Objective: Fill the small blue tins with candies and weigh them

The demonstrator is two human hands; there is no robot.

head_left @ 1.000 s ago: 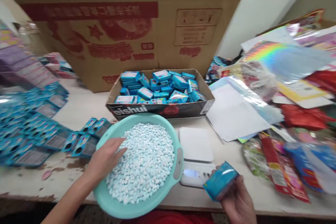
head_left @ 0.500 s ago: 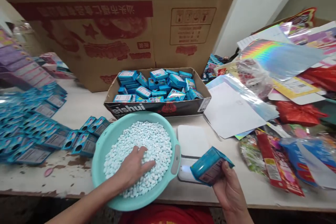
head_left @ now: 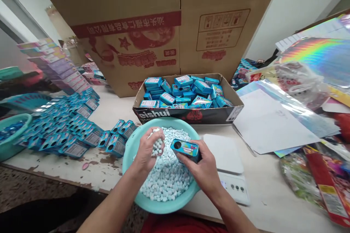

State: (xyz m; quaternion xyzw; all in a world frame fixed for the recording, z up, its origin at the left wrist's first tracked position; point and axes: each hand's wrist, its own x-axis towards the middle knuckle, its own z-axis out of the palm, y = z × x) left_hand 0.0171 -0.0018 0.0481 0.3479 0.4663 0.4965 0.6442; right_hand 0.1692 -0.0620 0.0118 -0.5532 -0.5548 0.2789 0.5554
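Note:
My left hand [head_left: 147, 149] is raised over the turquoise basin [head_left: 130, 145], its fingers curled round a handful of small pale candies [head_left: 156, 145]. More of the same candies fill much of the basin below. My right hand [head_left: 203, 165] grips a small blue candy box [head_left: 186, 150] above the basin's right side. A round dark hole shows in the box's upturned end, facing my left hand. Just right of the basin lies a white digital scale [head_left: 222, 154], partly behind my right hand and forearm.
Behind the basin, an open carton [head_left: 188, 111] holds many blue boxes, with a tall cardboard box [head_left: 153, 0] behind it. Rows of blue boxes with round holes [head_left: 79, 131] stand at left. Paper sheets [head_left: 273, 123] and colourful packets [head_left: 325, 182] lie at right.
My left hand has come up out of the candies with a handful. My right hand has brought the blue box left over the basin and turned its holed end up. The view has shifted left.

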